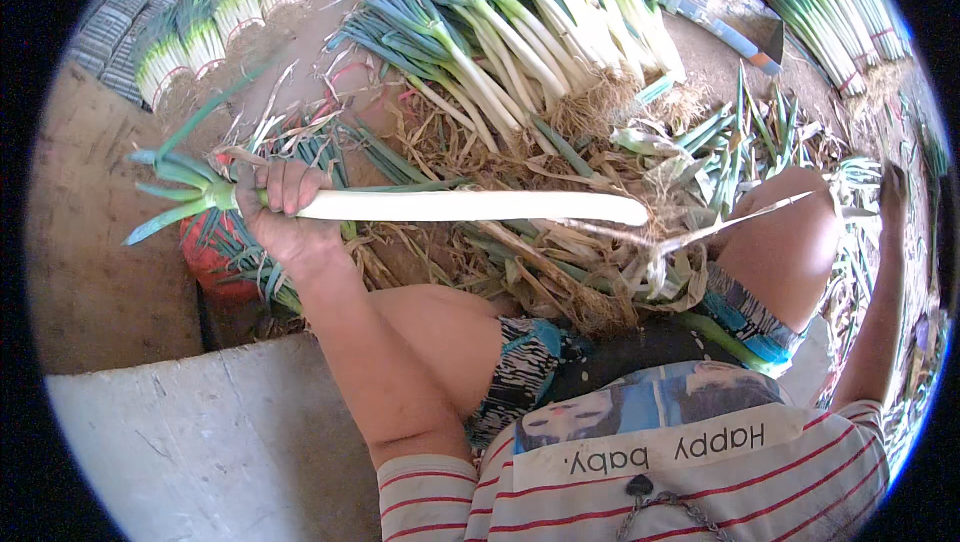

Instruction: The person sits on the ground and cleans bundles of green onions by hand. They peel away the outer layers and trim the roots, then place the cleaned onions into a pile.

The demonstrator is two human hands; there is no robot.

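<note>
My left hand (285, 201) is closed around the upper shaft of a long Welsh onion (465, 206), just below its green leaves at the left. The onion lies level across the view, its white shaft stripped smooth and its roots pointing right, with a dry leaf strip hanging by them. My right hand (892, 178) is at the far right, beyond my knee, seen small and edge-on; what its fingers do cannot be made out. Ahead of me a heap of untied onions (517, 39) rests on the ground, roots towards me. Peeled leaves and husks (555, 264) lie between my legs.
Tied onion bundles (817, 9) lie at the upper right and smaller bundles (202, 36) stand at the upper left. A metal scoop-like tray (720, 17) sits beyond the heap. Wooden board (112, 227), red bag (217, 264) and pale slab (195, 437) are at the left.
</note>
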